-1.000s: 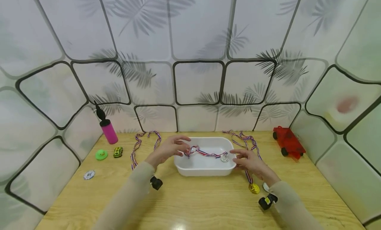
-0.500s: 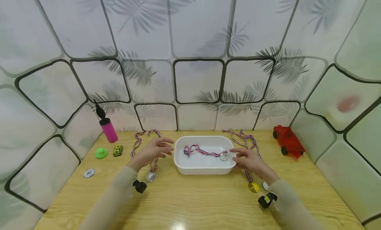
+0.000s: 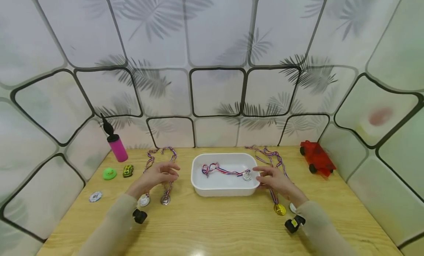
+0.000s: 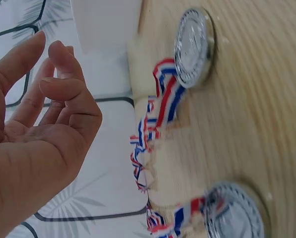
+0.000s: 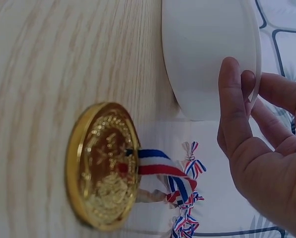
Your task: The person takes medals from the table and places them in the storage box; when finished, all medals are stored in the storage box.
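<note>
A white plastic bin (image 3: 218,192) stands mid-table, holding a silver medal (image 3: 246,175) on a red, white and blue ribbon. My right hand (image 3: 276,180) pinches the bin's right rim; in the right wrist view, fingers press its outer wall. Left of the bin, my left hand (image 3: 155,179) hovers with loosely bent fingers and holds nothing. Below it lie two silver-coloured medals, one nearer the bin (image 4: 193,47) and one farther left (image 4: 235,213), ribbons stretching back. Near my right wrist lie a gold medal (image 5: 106,166) and a pale medal (image 3: 293,207) partly hidden by the wrist.
At the left stand a pink hand pump (image 3: 118,149), a green rubber duck (image 3: 109,173), a small yellow-green toy car (image 3: 128,170) and a poker chip (image 3: 95,196). A red toy vehicle (image 3: 317,158) is at back right. Patterned wall panels enclose the table.
My left hand has moved left, from over the bin's left rim to above the left medals, uncovering them. My right hand stays at the bin's right rim. The view shifts slightly.
</note>
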A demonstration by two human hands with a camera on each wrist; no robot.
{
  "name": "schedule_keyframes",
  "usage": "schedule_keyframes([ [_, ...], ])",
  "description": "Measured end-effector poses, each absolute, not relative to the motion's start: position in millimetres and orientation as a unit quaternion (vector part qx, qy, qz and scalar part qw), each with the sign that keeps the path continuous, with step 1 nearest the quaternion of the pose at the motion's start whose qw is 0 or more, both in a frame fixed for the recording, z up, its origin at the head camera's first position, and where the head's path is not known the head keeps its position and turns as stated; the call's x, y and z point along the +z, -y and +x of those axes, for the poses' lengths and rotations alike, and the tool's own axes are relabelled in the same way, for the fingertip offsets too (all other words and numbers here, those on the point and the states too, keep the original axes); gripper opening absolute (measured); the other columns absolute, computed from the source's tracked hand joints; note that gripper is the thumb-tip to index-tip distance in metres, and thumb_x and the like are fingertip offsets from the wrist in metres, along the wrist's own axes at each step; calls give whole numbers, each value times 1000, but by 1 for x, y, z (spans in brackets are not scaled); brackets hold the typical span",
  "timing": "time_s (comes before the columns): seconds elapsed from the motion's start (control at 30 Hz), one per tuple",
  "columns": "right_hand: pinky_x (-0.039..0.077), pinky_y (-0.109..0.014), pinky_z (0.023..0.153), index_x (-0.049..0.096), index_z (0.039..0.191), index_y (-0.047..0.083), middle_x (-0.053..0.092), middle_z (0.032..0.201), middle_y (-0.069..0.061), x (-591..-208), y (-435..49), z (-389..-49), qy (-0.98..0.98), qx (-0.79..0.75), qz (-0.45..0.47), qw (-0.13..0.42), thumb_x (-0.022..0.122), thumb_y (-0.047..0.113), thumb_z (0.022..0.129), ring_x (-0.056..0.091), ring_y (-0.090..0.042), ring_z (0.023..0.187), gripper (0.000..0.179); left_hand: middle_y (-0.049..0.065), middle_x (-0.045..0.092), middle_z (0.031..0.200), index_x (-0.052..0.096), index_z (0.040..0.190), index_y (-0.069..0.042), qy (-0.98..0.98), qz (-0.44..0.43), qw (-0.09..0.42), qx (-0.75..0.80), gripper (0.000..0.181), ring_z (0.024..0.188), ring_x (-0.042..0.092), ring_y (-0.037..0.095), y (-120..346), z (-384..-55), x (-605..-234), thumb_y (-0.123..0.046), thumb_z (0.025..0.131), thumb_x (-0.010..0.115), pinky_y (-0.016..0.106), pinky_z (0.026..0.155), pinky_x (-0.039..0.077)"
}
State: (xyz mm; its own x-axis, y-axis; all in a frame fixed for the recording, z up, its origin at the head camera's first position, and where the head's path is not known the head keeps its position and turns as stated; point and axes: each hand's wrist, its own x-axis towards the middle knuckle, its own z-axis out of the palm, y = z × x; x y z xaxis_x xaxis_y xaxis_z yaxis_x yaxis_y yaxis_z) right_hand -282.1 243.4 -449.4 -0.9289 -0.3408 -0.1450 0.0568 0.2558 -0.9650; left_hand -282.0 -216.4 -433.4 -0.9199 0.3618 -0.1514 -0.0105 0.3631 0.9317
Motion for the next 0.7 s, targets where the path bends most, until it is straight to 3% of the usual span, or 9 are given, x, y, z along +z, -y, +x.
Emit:
schedule_keyframes([
  [0.23, 60, -39, 82, 47, 139, -7, 48, 105, -15, -448, -242, -283, -778, -601, -87, 163, 60, 4, 96, 62, -19, 86, 47, 24, 64, 113, 57, 128, 5, -826, 132, 169, 522, 42, 85, 59, 18, 234, -274, -434, -13, 92, 68, 29, 61, 47],
  [0.43, 60, -38, 81, 47, 139, -8, 49, 107, -16, -448, -242, -283, -780, -600, -87, 158, 60, 4, 96, 62, -19, 86, 46, 20, 66, 106, 63, 117, 5, -839, 179, 177, 483, 29, 82, 59, 15, 246, -270, -436, -8, 91, 67, 29, 61, 49],
  [0.7, 60, -39, 82, 48, 139, -7, 49, 109, -18, -450, -242, -284, -779, -600, -85, 160, 59, 3, 96, 64, -19, 86, 45, 22, 68, 105, 65, 113, 8, -832, 227, 206, 462, 29, 85, 64, 17, 254, -263, -444, 2, 84, 69, 27, 72, 55],
])
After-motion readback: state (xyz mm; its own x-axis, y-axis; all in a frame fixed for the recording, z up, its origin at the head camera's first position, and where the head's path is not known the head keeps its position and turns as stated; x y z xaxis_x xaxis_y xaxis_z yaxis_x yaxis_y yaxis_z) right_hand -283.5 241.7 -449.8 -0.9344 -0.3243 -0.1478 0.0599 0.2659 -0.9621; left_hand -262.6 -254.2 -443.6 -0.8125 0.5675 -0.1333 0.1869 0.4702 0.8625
